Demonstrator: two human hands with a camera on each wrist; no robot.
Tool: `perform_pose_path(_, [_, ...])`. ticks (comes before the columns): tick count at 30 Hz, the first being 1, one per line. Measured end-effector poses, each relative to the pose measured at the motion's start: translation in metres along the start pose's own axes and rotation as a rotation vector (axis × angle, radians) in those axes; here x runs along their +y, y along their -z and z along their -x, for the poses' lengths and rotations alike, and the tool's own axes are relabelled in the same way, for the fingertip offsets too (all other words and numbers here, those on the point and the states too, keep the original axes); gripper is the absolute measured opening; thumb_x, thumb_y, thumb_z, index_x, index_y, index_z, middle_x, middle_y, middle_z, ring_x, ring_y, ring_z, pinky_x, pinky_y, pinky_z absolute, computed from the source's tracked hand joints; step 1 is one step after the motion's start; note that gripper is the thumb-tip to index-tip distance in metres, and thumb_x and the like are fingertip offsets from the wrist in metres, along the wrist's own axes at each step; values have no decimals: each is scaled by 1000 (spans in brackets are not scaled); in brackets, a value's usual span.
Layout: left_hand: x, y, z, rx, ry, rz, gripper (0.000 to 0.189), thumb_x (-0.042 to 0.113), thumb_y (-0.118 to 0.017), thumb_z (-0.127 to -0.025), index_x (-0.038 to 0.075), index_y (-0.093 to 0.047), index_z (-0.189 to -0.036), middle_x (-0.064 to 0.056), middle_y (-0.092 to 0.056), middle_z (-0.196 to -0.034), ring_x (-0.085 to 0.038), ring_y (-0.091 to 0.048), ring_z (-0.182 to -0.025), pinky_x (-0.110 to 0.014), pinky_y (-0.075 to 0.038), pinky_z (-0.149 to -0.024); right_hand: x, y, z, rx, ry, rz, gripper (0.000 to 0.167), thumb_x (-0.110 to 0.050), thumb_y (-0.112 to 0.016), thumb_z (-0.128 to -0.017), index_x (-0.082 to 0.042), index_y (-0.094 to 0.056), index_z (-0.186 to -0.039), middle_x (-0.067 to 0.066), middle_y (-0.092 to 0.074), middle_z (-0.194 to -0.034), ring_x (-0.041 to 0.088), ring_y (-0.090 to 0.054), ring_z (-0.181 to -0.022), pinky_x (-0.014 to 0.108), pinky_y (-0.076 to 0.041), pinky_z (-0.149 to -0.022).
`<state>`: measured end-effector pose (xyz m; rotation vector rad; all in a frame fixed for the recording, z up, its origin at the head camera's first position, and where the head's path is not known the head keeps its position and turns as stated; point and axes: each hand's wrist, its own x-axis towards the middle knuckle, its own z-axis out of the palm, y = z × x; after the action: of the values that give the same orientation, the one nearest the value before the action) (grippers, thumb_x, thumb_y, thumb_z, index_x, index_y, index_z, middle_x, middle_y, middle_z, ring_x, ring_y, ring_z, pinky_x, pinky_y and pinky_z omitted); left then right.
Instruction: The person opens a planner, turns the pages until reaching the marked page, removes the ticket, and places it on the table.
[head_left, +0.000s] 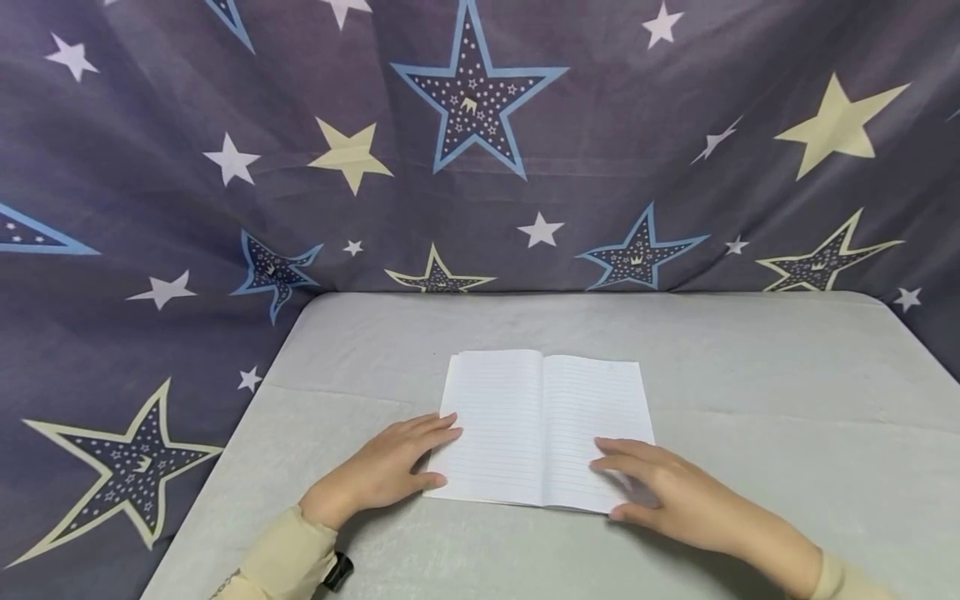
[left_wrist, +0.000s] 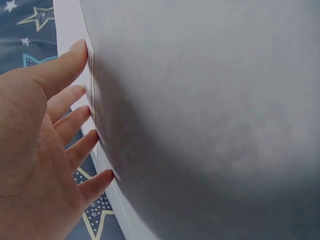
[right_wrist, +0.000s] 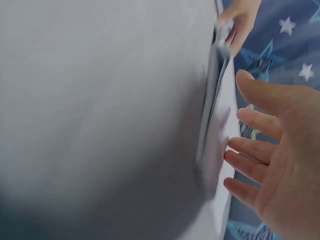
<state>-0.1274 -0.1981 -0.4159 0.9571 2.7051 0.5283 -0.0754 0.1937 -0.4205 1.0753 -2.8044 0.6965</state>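
Observation:
An open lined notebook (head_left: 495,425) lies flat on the light grey cloth, its fold running down the middle. At its left edge my left hand (head_left: 382,467) rests with fingers and thumb spread onto the margin of the left page. The left wrist view shows that hand (left_wrist: 55,135) with fingertips and thumb along the notebook's thin edge. Over the lower right of the right page is my right hand (head_left: 675,492), its fingers loosely extended and its thumb by the bottom corner. In the right wrist view, the right hand's fingers (right_wrist: 250,165) are apart and appear just above the page.
A grey cloth-covered table (head_left: 787,400) spreads around the notebook. Dark fabric with stars (head_left: 600,142) hangs behind it and along the left side. A small black object (head_left: 339,573) sits at the left sleeve (head_left: 281,558).

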Motion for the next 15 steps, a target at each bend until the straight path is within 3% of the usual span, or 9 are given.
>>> perform_pose_path(7, [-1, 0, 1, -10, 5, 4, 62, 29, -72, -91, 11, -50, -147, -6, -38, -157, -32, -33, -143, -57, -29, -113, 18, 1, 24, -9, -75, 25, 68, -42, -84, -74, -14, -63, -133, 11, -48, -148, 37, -50, -129, 58, -45, -96])
perform_pose_path(15, [0, 0, 2, -6, -6, 1, 62, 28, -71, -91, 9, -50, -146, -8, -38, -156, -33, -34, -143, -57, -30, -113, 21, -1, 27, 39, -56, 74, 66, -42, -85, -73, -16, -65, -130, 8, -51, -146, 34, -53, -127, 56, -47, -95])
